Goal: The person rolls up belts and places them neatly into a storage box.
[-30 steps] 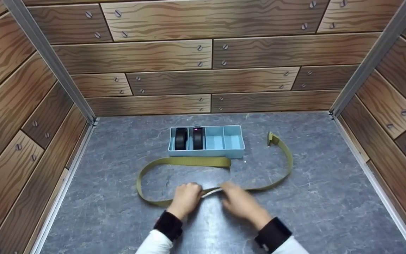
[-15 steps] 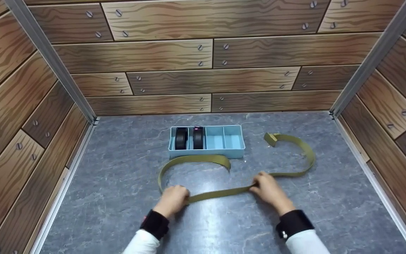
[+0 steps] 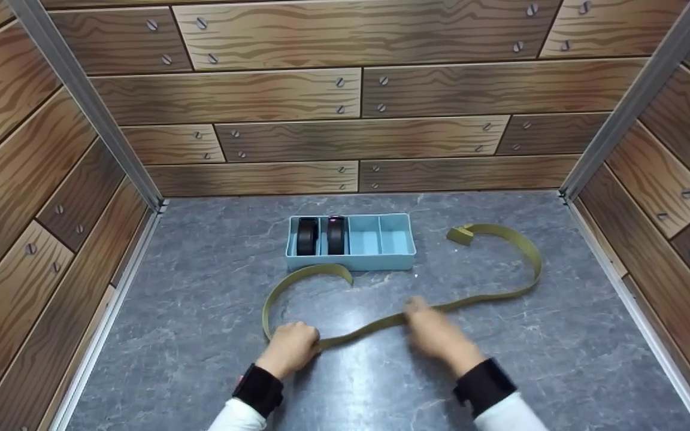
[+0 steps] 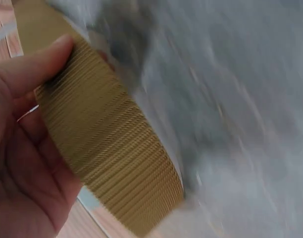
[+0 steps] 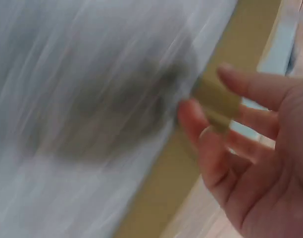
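Note:
An olive-green webbing strap [image 3: 375, 326] lies in an S-shaped curve on the grey surface, a square buckle-like piece [image 3: 460, 234] at its far right end. My left hand [image 3: 291, 347] holds the strap near its left bend; in the left wrist view the thumb [image 4: 55, 54] presses on the ribbed webbing [image 4: 112, 134]. At the strap's middle is my right hand [image 3: 438, 335], blurred. In the right wrist view its thumb and fingers are loosely bent and apart, with the strap [image 5: 161, 183] showing beyond and between them.
Behind the strap stands a light-blue divided box [image 3: 350, 261]. Two black rolled items [image 3: 307, 236] sit in its left compartments. Wood-patterned walls [image 3: 285, 137] enclose the grey surface [image 3: 201, 269] at the back and both sides, with metal rails along the corners.
My hands first spread apart along the strap, uncovering a straight stretch. Since then my right hand has shifted left, the strap between the hands sags, and its left free end has drawn leftward.

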`<state>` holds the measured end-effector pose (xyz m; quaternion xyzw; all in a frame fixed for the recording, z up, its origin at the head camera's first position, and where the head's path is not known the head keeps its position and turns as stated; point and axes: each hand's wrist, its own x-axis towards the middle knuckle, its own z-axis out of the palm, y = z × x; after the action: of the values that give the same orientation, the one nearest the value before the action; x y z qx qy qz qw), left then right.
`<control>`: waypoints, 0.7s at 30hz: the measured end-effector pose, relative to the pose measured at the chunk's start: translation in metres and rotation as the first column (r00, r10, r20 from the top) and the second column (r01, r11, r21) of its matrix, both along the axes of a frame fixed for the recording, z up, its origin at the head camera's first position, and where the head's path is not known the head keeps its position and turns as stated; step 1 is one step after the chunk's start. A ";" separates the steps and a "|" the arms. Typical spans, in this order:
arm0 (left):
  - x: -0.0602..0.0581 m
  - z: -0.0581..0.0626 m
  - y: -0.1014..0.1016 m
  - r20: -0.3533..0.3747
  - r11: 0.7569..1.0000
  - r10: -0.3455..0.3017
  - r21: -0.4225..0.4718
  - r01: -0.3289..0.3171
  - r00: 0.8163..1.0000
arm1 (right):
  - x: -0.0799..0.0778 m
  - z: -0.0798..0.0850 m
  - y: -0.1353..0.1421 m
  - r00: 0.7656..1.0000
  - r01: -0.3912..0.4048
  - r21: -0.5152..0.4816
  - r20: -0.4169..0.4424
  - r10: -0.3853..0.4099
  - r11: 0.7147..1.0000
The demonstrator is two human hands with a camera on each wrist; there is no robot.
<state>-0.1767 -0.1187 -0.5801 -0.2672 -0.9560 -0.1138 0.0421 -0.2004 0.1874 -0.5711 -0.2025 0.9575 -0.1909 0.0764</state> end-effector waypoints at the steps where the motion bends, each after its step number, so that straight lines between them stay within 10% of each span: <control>1: 0.001 -0.001 0.005 -0.021 1.000 0.005 -0.009 -0.005 1.000 | 0.007 0.002 -0.012 0.998 -0.062 0.000 0.016 0.062 0.998; 6: 0.002 -0.006 0.030 -0.063 1.000 -0.014 -0.011 0.013 0.998 | 0.028 0.000 -0.051 0.955 -0.293 -0.030 0.034 0.294 0.956; 12: -0.014 -0.001 0.015 0.007 0.981 0.092 0.170 -0.092 0.996 | 0.024 -0.009 -0.048 0.952 -0.305 -0.069 -0.022 0.304 0.950; 16: -0.030 0.004 -0.014 -0.061 0.928 0.338 0.186 -0.323 0.939 | 0.020 -0.009 -0.036 0.962 -0.269 -0.098 0.008 0.271 0.958; 21: -0.041 0.004 -0.036 0.122 0.875 0.451 0.136 -0.464 0.884 | 0.015 -0.010 -0.027 0.967 -0.252 -0.117 0.018 0.256 0.961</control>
<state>-0.2181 -0.1546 -0.5757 -0.0241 -0.9805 -0.1890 0.0481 -0.1854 0.1604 -0.5813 -0.3245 0.9097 -0.2373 0.1044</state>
